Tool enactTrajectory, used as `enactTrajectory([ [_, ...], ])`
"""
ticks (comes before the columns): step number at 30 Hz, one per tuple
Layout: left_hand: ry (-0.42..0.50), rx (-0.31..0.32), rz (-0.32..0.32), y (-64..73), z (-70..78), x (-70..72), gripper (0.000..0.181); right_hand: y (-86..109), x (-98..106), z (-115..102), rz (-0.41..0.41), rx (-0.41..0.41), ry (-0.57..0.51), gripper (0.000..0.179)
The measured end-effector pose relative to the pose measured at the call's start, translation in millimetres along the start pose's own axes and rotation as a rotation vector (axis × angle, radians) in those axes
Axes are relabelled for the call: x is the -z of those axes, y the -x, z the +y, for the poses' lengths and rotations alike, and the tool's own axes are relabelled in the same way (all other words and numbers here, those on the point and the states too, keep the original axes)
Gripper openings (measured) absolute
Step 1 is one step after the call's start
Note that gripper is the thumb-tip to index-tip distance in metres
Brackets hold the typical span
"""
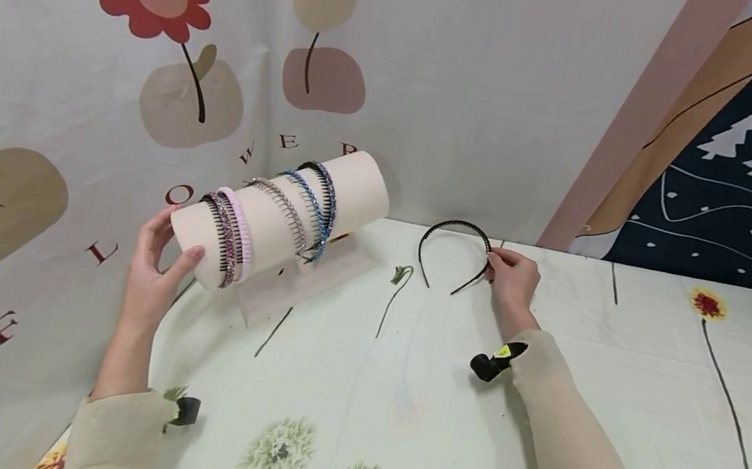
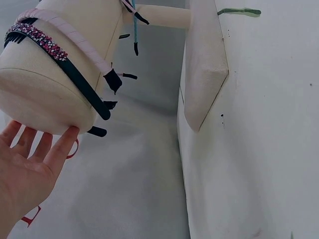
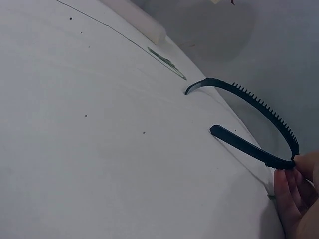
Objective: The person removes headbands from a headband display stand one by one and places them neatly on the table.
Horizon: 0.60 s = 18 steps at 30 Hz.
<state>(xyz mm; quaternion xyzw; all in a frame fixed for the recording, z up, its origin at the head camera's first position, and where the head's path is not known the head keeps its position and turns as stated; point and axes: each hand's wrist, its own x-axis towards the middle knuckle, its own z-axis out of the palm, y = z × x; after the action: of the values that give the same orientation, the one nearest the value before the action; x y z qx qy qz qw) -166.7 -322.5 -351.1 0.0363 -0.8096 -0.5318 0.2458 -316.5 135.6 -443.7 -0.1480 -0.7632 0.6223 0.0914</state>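
A cream cylindrical headband stand (image 1: 266, 229) rises tilted over a flat base (image 1: 308, 289). Several headbands circle it: a lilac one (image 1: 242, 228), a pink-speckled one (image 2: 47, 42), a silvery one (image 1: 284, 208) and blue glittery ones (image 1: 313, 204). With thumb and fingertips, my left hand (image 1: 157, 265) holds the stand's near left end; its palm is clear of the end. To the stand's right, my right hand (image 1: 514, 285) pinches one side of a thin black toothed headband (image 3: 264, 112). That headband's two tips point toward me, at or just above the table.
A pale cloth printed with flowers and dandelions covers the table (image 1: 394, 401). Behind it hangs a printed backdrop (image 1: 482, 79), close to the stand's far side. Black wrist cameras (image 1: 496, 360) sit at both sleeves.
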Motion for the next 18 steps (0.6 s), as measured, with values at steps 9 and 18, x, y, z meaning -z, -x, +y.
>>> enactTrajectory([
  [9,0.015,-0.021,0.005,-0.7,-2.2,-0.8,0.066,-2.3,-0.6,1.6,-0.014,-0.001,0.032,0.029],
  [18,0.06,-0.045,0.005,-0.9,-4.3,-1.3,0.065,-6.2,-0.3,4.3,-0.022,0.019,0.155,0.028],
])
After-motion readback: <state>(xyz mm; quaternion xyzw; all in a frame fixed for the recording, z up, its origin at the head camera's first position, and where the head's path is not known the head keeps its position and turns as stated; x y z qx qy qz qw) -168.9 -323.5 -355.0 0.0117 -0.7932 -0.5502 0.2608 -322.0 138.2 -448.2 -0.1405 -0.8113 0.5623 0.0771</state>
